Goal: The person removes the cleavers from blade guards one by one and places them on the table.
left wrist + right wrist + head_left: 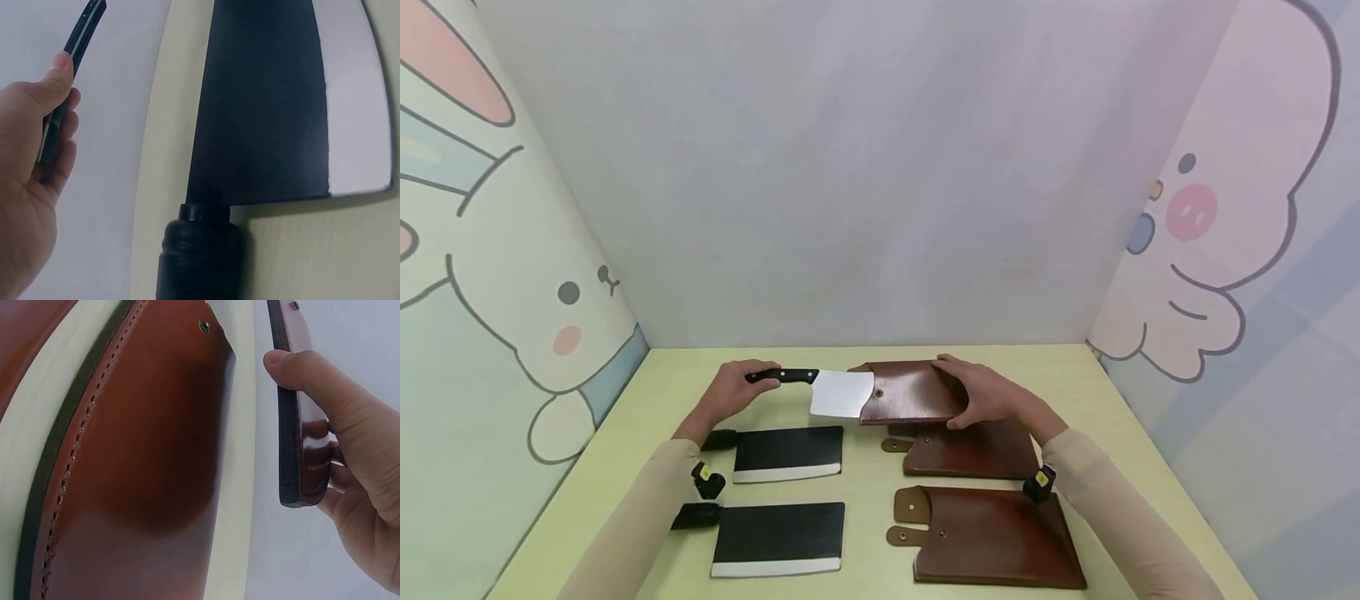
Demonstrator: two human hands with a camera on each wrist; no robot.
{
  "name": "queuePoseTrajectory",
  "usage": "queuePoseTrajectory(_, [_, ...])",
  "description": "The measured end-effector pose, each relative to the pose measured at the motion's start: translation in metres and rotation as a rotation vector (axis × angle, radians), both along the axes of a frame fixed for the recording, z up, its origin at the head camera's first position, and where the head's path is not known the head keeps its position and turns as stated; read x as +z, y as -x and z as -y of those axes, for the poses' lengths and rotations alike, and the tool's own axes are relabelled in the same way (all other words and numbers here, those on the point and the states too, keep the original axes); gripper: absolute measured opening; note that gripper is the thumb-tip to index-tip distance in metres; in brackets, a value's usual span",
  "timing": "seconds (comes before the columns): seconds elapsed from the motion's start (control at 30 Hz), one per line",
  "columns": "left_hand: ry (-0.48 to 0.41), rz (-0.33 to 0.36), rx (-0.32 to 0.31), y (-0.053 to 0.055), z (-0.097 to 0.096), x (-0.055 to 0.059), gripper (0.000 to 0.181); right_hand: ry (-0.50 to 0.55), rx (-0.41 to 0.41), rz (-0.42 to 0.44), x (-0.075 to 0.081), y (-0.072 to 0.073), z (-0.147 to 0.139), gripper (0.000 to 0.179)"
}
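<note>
My left hand grips the black riveted handle of a cleaver with a bright silver blade. That blade runs partway into a brown leather sheath, which hides its far end. The sheath is held by my right hand, thumb on the lower edge and fingers at the upper one. Both are raised over the table. In the left wrist view, the left hand wraps round the handle. In the right wrist view, the right hand pinches the sheath across its thick stitched edge.
Two black-bladed cleavers, an upper one and a lower one, lie on the left of the pale yellow table. Two more brown sheaths, upper and lower, lie on the right. A grey wall stands behind.
</note>
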State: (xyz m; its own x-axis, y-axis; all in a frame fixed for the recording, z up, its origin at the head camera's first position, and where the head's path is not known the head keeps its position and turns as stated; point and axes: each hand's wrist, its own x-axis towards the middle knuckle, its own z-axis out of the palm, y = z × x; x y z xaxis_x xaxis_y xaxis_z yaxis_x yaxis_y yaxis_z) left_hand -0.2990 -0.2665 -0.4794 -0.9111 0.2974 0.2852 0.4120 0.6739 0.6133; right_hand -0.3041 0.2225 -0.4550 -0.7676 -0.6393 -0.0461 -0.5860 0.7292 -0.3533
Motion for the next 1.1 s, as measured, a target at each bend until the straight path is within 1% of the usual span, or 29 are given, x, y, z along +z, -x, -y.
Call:
queuePoseTrajectory(0.17, [0.005, -0.009, 0.006, 0.000, 0.003, 0.001, 0.038, 0.005, 0.012, -0.014, 0.002, 0.000, -0.001, 0.111])
queuePoseTrajectory(0.43, [0.003, -0.018, 0.018, 0.003, 0.009, 0.000, 0.038, 0.028, -0.015, -0.008, 0.001, 0.004, -0.004, 0.111])
queuePoseTrajectory(0.6, [-0.017, -0.013, 0.031, 0.003, 0.014, 0.001, 0.038, 0.040, -0.017, -0.023, 0.001, 0.007, -0.006, 0.111])
queuePoseTrajectory(0.67, [-0.009, -0.013, 0.037, 0.003, 0.016, 0.001, 0.039, 0.041, -0.021, -0.029, 0.001, 0.007, -0.007, 0.111])
queuePoseTrajectory(0.93, [0.018, -0.016, 0.068, 0.000, 0.025, 0.003, 0.039, 0.041, -0.035, -0.028, -0.001, 0.006, -0.015, 0.111])
queuePoseTrajectory(1.1, [0.021, -0.020, 0.070, -0.001, 0.028, 0.004, 0.039, 0.045, -0.045, -0.032, -0.004, 0.006, -0.020, 0.111])
